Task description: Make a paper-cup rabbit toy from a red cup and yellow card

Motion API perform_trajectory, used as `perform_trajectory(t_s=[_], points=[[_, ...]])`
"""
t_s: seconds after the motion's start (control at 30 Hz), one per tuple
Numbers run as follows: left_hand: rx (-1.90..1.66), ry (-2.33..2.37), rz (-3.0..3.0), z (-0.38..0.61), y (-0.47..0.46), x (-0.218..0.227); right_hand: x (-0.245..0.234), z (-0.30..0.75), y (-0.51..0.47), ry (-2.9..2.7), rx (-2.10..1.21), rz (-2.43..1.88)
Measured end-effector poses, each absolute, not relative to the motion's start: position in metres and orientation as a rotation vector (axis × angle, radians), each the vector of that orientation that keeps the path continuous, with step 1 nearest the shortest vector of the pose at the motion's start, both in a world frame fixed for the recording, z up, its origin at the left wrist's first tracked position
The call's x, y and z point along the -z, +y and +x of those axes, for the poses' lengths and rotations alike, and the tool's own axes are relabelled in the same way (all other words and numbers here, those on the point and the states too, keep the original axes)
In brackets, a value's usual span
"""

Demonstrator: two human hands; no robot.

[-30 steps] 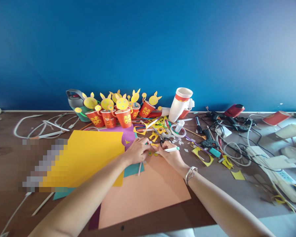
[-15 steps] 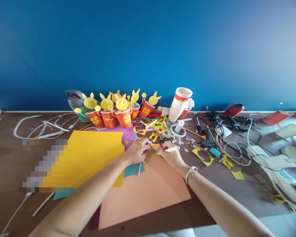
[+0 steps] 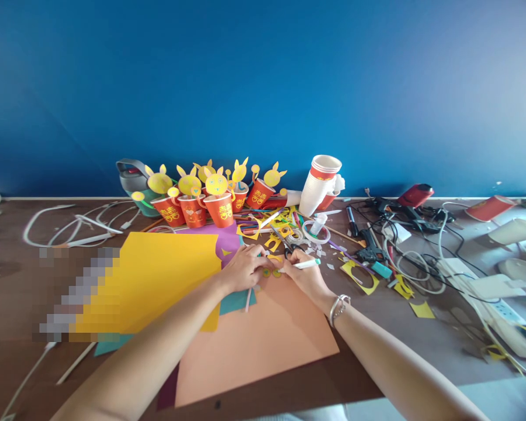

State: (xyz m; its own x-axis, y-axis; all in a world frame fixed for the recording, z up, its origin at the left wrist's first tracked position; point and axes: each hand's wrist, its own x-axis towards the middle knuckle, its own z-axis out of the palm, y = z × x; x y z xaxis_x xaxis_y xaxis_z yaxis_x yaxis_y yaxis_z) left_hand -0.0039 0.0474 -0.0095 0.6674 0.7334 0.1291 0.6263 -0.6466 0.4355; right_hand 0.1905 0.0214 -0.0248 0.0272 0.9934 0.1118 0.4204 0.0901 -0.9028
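Note:
My right hand (image 3: 305, 277) is closed around a white marker (image 3: 305, 265) with a green end, its tip pointing left and down at the peach paper sheet (image 3: 263, 356). Two small yellow paper circles with green marks lie between my hands: the left circle (image 3: 266, 272) by my left fingertips, the right circle (image 3: 276, 273) under the marker's tip. My left hand (image 3: 244, 269) has its fingers bent and drawn together at the sheet's top edge. A small green bit shows at those fingers; what they hold is hidden. Black-handled scissors (image 3: 294, 250) lie just beyond.
Red paper cups (image 3: 219, 211) with yellow rabbit-like heads stand at the back, beside stacked white cups (image 3: 318, 186). Left lies a yellow sheet (image 3: 166, 275). Paper scraps (image 3: 359, 278), a glue gun (image 3: 371, 247), cables and a power strip (image 3: 477, 292) spread across the right.
The marker's tip has shifted very slightly near the right yellow circle. Otherwise both hands hold almost the same place.

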Motion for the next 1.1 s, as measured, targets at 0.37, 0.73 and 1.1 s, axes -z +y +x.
perform_trajectory(t_s=[0.37, 0.73, 1.1], points=[[-0.408, 1.076, 2.517, -0.0036, 0.0469, 0.0080, 0.0263, 0.1914, 0.0207, -1.537, -0.839, -1.484], [-0.414, 1.073, 2.520, -0.0037, 0.0469, 0.0079, 0.0278, 0.1913, 0.0208, -1.531, -0.808, -1.483], [-0.419, 1.070, 2.520, -0.0040, 0.0474, 0.0089, 0.0229, 0.1897, 0.0194, -1.509, -0.876, -1.509]])
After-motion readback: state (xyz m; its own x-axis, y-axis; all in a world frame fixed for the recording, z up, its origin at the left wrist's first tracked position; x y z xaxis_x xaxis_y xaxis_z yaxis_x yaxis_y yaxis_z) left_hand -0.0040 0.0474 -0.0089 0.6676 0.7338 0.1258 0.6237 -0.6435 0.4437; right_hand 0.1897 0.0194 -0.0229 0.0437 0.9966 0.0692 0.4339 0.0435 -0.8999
